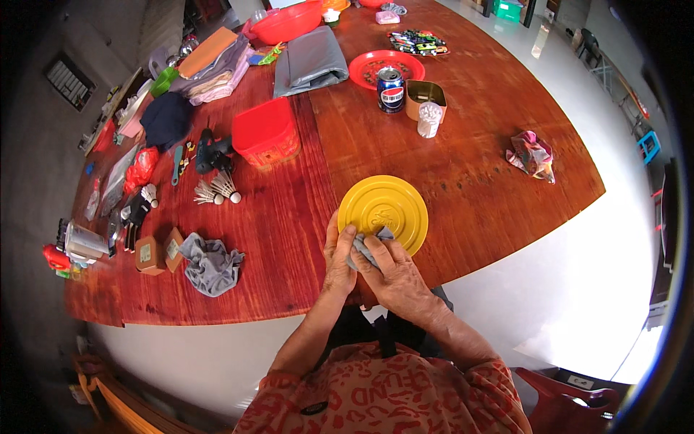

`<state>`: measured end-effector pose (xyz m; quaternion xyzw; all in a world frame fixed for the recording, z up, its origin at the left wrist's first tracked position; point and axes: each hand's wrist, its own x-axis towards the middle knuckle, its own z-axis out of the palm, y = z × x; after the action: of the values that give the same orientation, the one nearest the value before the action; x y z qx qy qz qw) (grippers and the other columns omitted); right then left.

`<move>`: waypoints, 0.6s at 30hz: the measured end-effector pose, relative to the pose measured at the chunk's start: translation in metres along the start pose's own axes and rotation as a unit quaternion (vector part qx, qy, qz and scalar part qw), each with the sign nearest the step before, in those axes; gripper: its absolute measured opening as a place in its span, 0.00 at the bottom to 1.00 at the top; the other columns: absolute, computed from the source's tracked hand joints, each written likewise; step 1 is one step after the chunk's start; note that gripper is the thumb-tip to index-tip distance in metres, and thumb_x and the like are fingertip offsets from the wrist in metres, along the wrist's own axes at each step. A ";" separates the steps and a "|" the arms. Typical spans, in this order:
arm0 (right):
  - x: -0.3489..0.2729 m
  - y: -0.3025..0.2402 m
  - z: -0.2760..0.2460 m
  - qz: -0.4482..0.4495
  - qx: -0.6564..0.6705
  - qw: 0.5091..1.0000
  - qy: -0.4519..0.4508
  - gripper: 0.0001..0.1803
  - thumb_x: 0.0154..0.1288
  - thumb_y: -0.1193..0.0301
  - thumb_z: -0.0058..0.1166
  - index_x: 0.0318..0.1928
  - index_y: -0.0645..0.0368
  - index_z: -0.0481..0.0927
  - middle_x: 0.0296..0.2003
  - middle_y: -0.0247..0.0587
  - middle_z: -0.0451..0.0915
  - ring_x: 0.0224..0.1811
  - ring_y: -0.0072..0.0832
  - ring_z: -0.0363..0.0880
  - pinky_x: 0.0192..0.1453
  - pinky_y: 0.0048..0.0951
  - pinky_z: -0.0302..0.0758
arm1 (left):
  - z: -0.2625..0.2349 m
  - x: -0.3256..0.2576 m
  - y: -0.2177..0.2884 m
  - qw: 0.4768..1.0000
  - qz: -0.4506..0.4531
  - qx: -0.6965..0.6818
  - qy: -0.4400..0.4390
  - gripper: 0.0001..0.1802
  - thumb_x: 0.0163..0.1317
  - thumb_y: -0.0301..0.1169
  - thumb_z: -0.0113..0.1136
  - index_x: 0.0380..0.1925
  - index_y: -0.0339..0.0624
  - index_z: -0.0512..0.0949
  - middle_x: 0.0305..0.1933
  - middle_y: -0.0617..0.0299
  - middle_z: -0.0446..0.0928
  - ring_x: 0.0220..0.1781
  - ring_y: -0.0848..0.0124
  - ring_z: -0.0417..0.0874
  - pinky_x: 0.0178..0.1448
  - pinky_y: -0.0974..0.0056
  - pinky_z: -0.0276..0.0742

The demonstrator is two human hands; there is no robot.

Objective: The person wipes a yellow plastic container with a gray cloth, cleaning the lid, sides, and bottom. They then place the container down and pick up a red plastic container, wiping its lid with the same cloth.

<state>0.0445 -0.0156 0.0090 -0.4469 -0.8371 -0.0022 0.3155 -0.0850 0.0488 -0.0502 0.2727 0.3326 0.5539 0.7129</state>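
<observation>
A round yellow lid (pixel 394 206) with raised rings and an embossed middle is held up just over the table's front edge. My left hand (pixel 337 257) grips its lower left rim, thumb on the face and fingers partly hidden behind. Bunched under the fingers of my right hand (pixel 397 278) is a grey cloth (pixel 363 248), pressed against the lid's lower part. Both hands nearly meet there. A second crumpled grey cloth (pixel 211 265) lies to the left, beside a small brown box (pixel 150 256).
Behind the lid stand a soda can (pixel 390 91), an open square tin (pixel 425 100) and a clear tub of cotton swabs (pixel 429 120). A red square container (pixel 266 132), shuttlecocks (pixel 227 186) and a power drill (pixel 212 152) sit left. A crumpled packet (pixel 532 155) lies right.
</observation>
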 end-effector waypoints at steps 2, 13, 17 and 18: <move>-0.003 0.005 -0.003 -0.015 0.042 0.999 -0.003 0.23 0.55 0.76 0.57 0.55 0.64 0.77 0.56 0.51 0.67 0.55 0.47 0.69 0.60 0.46 0.71 | 0.003 -0.001 0.005 1.000 0.003 0.011 -0.003 0.32 0.66 0.41 0.59 0.68 0.47 0.62 0.59 0.58 0.73 0.58 0.68 0.76 0.55 0.60 0.81; -0.033 0.079 0.001 0.315 0.353 0.848 0.239 0.19 0.71 0.80 0.44 0.60 0.63 0.74 0.50 0.43 0.74 0.51 0.28 0.75 0.54 0.24 0.74 | 0.023 -0.005 0.013 0.989 -0.064 0.128 0.033 0.38 0.62 0.57 0.56 0.64 0.50 0.60 0.60 0.56 0.73 0.57 0.60 0.80 0.47 0.50 0.86; -0.030 0.071 0.008 0.368 0.448 0.791 0.197 0.20 0.73 0.81 0.40 0.63 0.64 0.70 0.47 0.41 0.71 0.48 0.27 0.74 0.52 0.23 0.73 | 0.011 -0.001 0.009 0.992 -0.050 0.100 0.051 0.40 0.61 0.58 0.56 0.67 0.49 0.59 0.57 0.54 0.73 0.48 0.59 0.84 0.34 0.51 0.88; -0.032 0.070 0.011 0.352 0.429 0.808 0.198 0.20 0.73 0.81 0.39 0.64 0.64 0.69 0.48 0.41 0.70 0.48 0.27 0.74 0.51 0.23 0.73 | 0.011 0.000 0.007 0.993 -0.042 0.093 0.054 0.41 0.61 0.58 0.56 0.67 0.48 0.58 0.58 0.54 0.73 0.49 0.59 0.84 0.34 0.51 0.88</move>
<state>0.1038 0.0052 -0.0365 -0.5206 -0.4573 0.3797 0.6129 -0.0808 0.0503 -0.0380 0.2935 0.4319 0.5042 0.6878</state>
